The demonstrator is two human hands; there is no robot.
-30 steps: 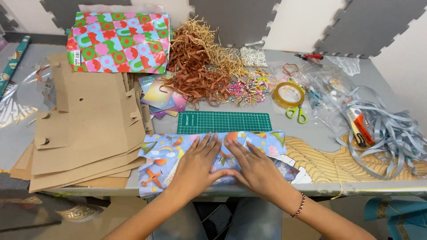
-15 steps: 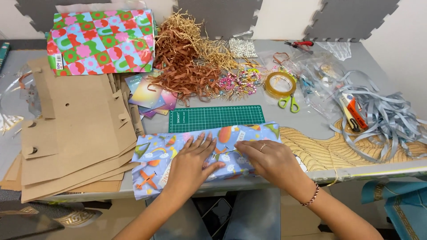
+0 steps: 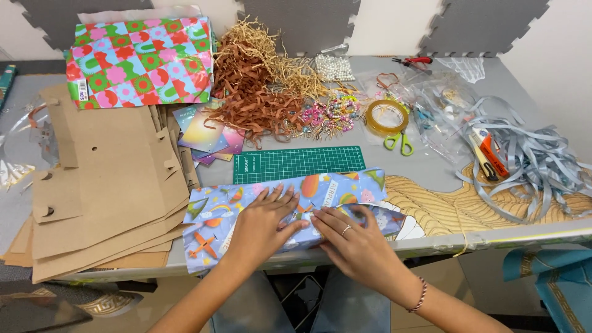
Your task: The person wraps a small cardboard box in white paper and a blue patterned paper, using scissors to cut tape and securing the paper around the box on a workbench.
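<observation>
Head view: left hand (image 3: 266, 219) and right hand (image 3: 353, 237), both flat, unclenched, press blue wrapping paper (image 3: 290, 213) at desk (image 3: 431, 161) front edge. Step: folding wrap. Next likely needs tape roll (image 3: 386, 116).

cutting mat (image 3: 299, 163) lies behind the wrapped parcel (image 3: 290, 209); cardboard stack (image 3: 105, 185) left, ribbons (image 3: 536, 160) right.

- A grey worktop (image 3: 431, 172) fills the view, evenly lit.
- Behind it stands a pale wall (image 3: 394, 24) with dark grey interlocking foam mats (image 3: 487, 24) leaning against it.
- Below the front edge, a tan floor (image 3: 154, 302) shows.
</observation>
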